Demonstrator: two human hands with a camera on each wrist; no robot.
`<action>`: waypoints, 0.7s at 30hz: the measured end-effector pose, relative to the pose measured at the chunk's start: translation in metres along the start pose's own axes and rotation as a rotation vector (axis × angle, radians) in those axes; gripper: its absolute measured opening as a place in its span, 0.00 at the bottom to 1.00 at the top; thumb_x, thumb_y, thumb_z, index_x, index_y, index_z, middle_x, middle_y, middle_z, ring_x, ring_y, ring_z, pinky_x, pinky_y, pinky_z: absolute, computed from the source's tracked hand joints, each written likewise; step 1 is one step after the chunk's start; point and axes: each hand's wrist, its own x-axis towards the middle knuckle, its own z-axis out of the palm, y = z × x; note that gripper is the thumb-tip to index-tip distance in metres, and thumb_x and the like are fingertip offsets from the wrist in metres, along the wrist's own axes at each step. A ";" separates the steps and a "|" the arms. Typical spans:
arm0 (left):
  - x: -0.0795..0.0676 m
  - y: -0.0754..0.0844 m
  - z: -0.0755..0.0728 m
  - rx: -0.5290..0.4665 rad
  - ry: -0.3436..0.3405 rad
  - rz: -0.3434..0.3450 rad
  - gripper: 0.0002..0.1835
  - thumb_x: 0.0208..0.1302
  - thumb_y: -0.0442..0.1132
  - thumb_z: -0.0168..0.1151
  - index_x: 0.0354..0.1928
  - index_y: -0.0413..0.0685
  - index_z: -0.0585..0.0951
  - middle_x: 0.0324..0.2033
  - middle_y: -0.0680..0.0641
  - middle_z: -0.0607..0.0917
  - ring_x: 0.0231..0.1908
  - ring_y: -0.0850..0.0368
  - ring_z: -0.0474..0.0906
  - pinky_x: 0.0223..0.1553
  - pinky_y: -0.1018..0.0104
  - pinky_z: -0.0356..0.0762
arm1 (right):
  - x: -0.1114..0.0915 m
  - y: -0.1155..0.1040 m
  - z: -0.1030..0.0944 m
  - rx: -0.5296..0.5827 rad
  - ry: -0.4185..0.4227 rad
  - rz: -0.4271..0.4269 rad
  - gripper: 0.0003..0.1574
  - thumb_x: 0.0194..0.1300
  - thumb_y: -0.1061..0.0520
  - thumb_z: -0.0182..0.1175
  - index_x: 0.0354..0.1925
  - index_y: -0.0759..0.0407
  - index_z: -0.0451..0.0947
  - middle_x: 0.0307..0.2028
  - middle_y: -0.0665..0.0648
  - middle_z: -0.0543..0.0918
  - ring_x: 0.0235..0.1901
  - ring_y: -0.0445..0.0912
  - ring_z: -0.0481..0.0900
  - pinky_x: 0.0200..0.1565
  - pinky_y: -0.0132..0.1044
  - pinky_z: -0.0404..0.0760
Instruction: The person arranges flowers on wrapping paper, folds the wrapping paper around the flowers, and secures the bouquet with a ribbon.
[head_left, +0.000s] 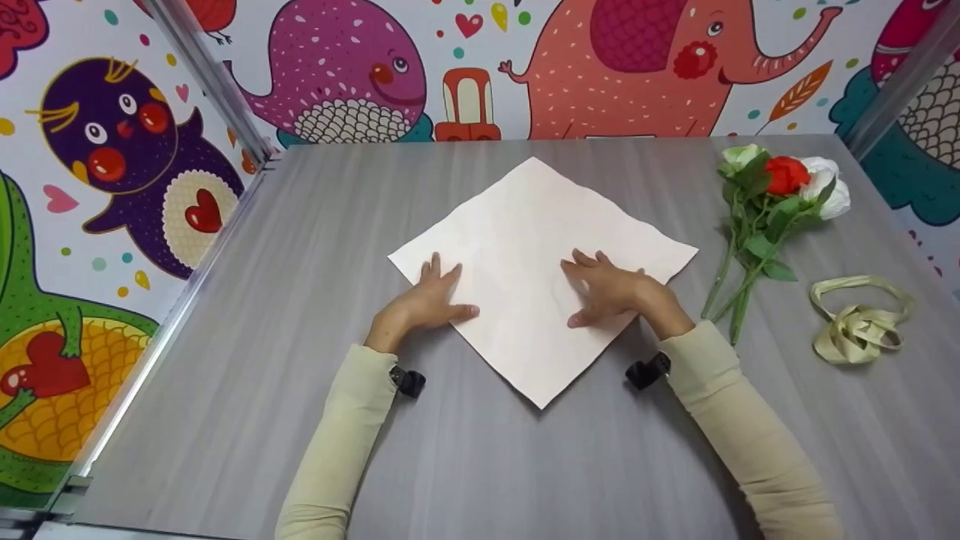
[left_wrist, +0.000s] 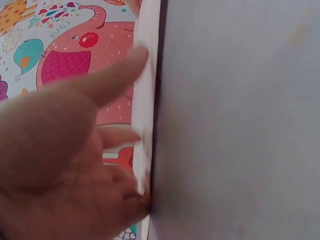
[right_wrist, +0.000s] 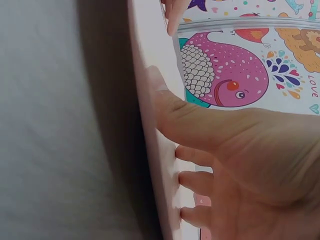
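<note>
A pale pink square sheet of paper (head_left: 525,240) lies on the grey table, turned so one corner points toward the person. On its left part rests the left hand (head_left: 431,296), fingers spread and thumb stretched toward the middle. The right hand (head_left: 606,289) touches the sheet's right part, its fingers also spread. In the left wrist view the paper (left_wrist: 145,100) shows nearly edge-on, with the left hand's (left_wrist: 75,145) fingertips at it. The right wrist view shows the right hand's (right_wrist: 240,155) thumb and fingertips against the paper (right_wrist: 150,55).
Right of the sheet lie artificial roses (head_left: 787,176) in red, white and pale green, with leafy stems. Nearer, a loosely coiled pale gold ribbon (head_left: 859,330) sits on the table (head_left: 247,360). Walls printed with cartoon animals (head_left: 630,67) stand behind and at the sides.
</note>
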 end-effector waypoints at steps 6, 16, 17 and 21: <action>-0.003 0.002 -0.001 0.108 -0.019 -0.042 0.53 0.65 0.59 0.63 0.80 0.45 0.45 0.78 0.30 0.33 0.77 0.29 0.27 0.74 0.29 0.34 | 0.002 -0.004 -0.003 -0.012 0.000 -0.009 0.66 0.59 0.42 0.71 0.80 0.54 0.43 0.81 0.61 0.37 0.78 0.68 0.33 0.56 0.88 0.40; -0.001 0.011 -0.003 0.211 -0.059 -0.057 0.54 0.65 0.59 0.64 0.80 0.47 0.45 0.78 0.31 0.36 0.78 0.31 0.31 0.76 0.35 0.35 | -0.003 0.007 -0.009 0.024 0.011 -0.110 0.55 0.60 0.48 0.72 0.75 0.65 0.56 0.78 0.72 0.47 0.77 0.72 0.41 0.69 0.76 0.47; 0.000 0.013 -0.003 0.212 -0.065 -0.062 0.54 0.65 0.58 0.65 0.80 0.46 0.45 0.78 0.30 0.36 0.78 0.31 0.32 0.77 0.37 0.37 | -0.004 0.008 -0.010 0.028 0.017 -0.132 0.53 0.61 0.48 0.71 0.73 0.67 0.58 0.77 0.75 0.49 0.76 0.72 0.42 0.71 0.72 0.48; 0.000 0.019 -0.007 0.204 -0.075 -0.087 0.54 0.63 0.55 0.68 0.80 0.42 0.46 0.78 0.29 0.37 0.78 0.29 0.34 0.78 0.41 0.41 | -0.012 0.017 -0.020 0.058 0.071 -0.157 0.49 0.64 0.47 0.68 0.71 0.71 0.60 0.75 0.78 0.52 0.77 0.69 0.46 0.75 0.62 0.49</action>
